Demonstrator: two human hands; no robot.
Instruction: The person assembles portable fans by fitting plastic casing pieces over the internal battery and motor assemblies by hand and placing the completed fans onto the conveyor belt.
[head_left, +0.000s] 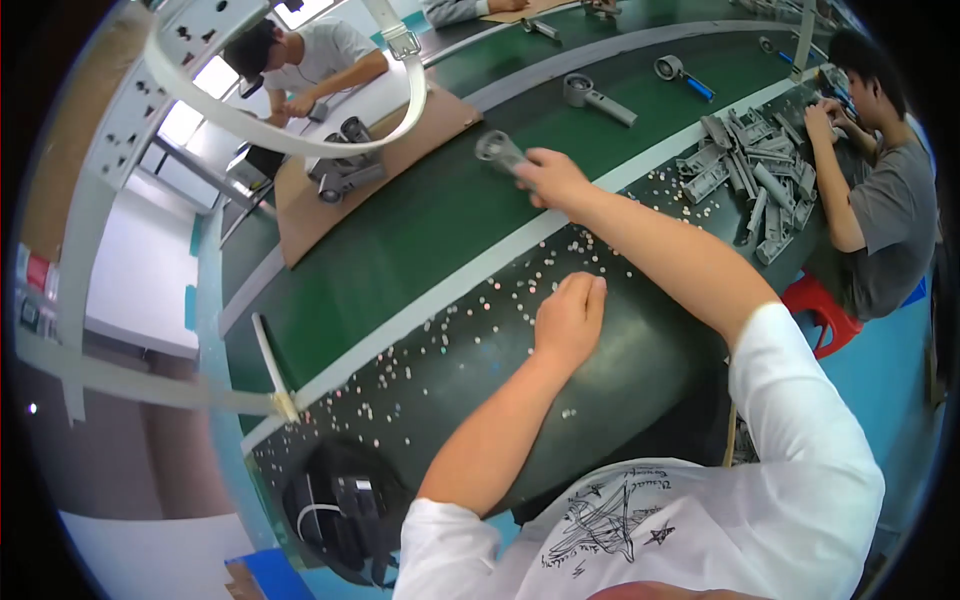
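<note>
A long green conveyor belt [400, 240] runs diagonally from lower left to upper right, bordered by a pale strip; beside it lies the dark worktop [640, 350], sprinkled with many small pale screws [470, 330]; a brown cardboard sheet [330, 190] sits at the belt's far edge, carrying grey assembled units; a heap of grey plastic housings [755, 170] lies at the right, where a seated person in a grey shirt works; another person in a white shirt works at the far side.

The right hand [550, 178] reaches out over the belt, fingers closed around the handle of a grey handheld device [498, 150]; its long axis runs roughly along the reaching forearm, round head pointing up-left, away from the wearer, handle end hidden in the grip; 2 similar devices lie farther up the belt.

The left hand [570, 315] rests on the worktop among the screws, fingers curled loosely downward, fingertips touching the surface; whether it pinches a screw cannot be told.
</note>
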